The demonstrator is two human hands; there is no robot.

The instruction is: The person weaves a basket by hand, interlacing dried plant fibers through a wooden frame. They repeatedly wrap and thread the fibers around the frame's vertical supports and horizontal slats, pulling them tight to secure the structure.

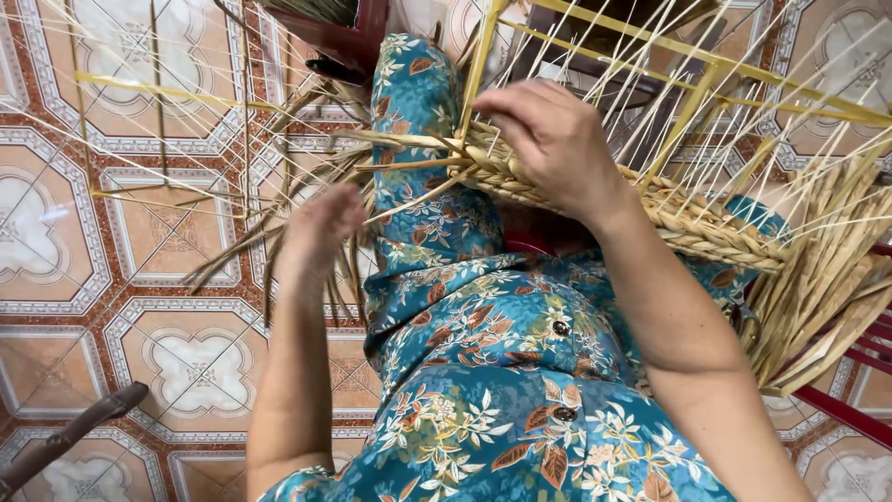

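Crowding right hand [555,139]: braided rim [706,223], upright yellow stakes [688,112].

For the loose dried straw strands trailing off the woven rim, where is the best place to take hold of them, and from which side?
Probably close to the woven rim, where the loose strands bunch together before fanning out toward the tiled floor. Come from the person's left, where the left hand already sits among them. The right hand presses on the braid, steadying it. The far tips are splayed and thin, so gripping there would catch only a few.
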